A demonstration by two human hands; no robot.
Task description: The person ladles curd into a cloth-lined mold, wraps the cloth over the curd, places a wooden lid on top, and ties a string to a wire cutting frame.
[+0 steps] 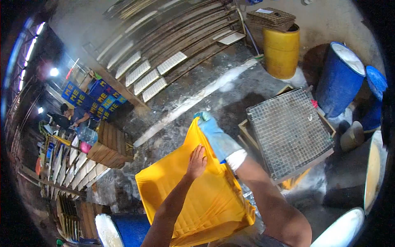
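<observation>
A large yellow sheet of cloth or thin plastic spreads in front of me, creased toward its lower right; what lies beneath it is hidden. My right hand, in a blue glove with a white cuff, is closed on the sheet's far corner and pulls it up into a peak. My bare left hand rests flat on the sheet just below that corner, fingers stretched out. To the right, a square grid-like mesh panel lies on wooden frames, apart from both hands.
Blue drums and a yellow drum topped with stacked mesh panels stand at the back right. Another blue drum is at lower left. Racks hold white trays. A person is at far left near blue crates.
</observation>
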